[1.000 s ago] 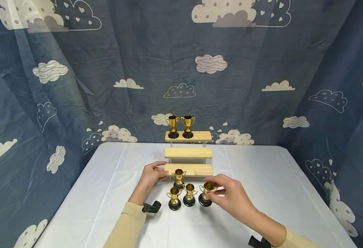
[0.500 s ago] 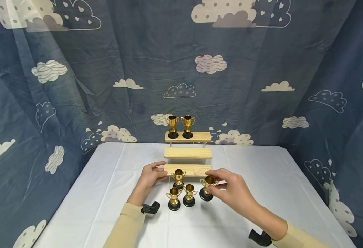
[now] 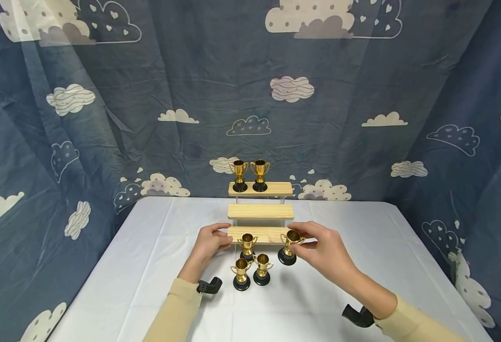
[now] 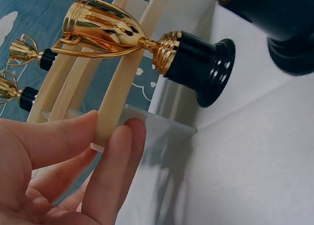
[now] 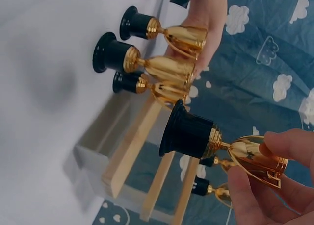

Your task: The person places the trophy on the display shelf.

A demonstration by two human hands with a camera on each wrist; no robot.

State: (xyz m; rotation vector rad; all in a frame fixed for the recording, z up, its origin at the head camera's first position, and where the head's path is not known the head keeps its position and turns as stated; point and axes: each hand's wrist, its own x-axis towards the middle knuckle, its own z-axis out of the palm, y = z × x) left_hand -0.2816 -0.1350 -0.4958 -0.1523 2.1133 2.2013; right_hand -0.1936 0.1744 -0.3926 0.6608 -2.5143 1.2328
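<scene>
My left hand (image 3: 207, 244) pinches the left end of the lowest board of a three-tier wooden display stand (image 3: 260, 211); thumb and fingers meet around the board end in the left wrist view. In my right hand (image 3: 328, 249) is a small gold trophy cup (image 3: 287, 257) with a black base, gripped at its bowl and handle. It is upright in front of the right end of the lowest board, its base hanging free in the right wrist view. Three similar cups stand on the table before the stand: one nearest it (image 3: 247, 256), two closer to me (image 3: 241, 283) (image 3: 261, 277).
Two more gold cups (image 3: 239, 186) (image 3: 260, 186) occupy the left half of the top board (image 3: 280, 188). The middle board (image 3: 260, 211) bears nothing. A white cloth covers the table (image 3: 353, 266), and a blue cloud-print curtain (image 3: 340, 142) hangs behind it.
My right hand has carried its cup away from the front row, forward and slightly right, up toward the lowest board. The left hand keeps its hold on the stand.
</scene>
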